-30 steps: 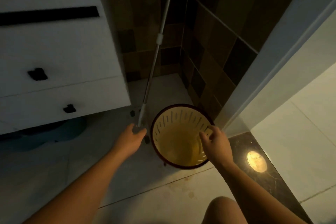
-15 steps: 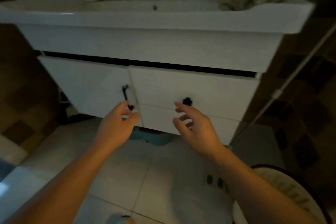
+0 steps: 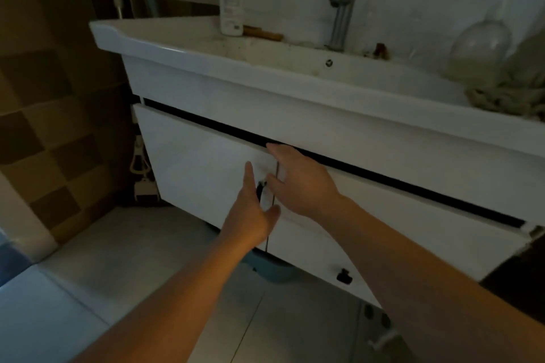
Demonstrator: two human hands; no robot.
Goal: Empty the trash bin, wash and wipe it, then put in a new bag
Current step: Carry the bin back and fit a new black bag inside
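**Both hands at vanity cabinet door, trash bin out of frame**

Near: two bare forearms reach in from bottom edge over pale floor tiles (image 3: 124, 268).

Left hand (image 3: 250, 209): at the dark door handle (image 3: 261, 189) of the left cabinet door (image 3: 194, 162). Index finger straight up along the door, thumb out to the right below the handle. Fingers spread, nothing gripped; can't tell if it touches the handle.

Right hand (image 3: 298, 178): flat, fingers straight and together, tips at the door's top edge by the black gap under the basin. Holds nothing.

Lower right: drawer front with a small black knob (image 3: 343, 275). Blue object (image 3: 274, 271) on the floor under the cabinet.

Above: white sink (image 3: 182, 51); on its ledge a white bottle (image 3: 230, 0), chrome faucet (image 3: 346, 0), clear domed container (image 3: 477, 47), bunched cloth (image 3: 507, 97) at the right end.

Trash bin: not visible in this view.
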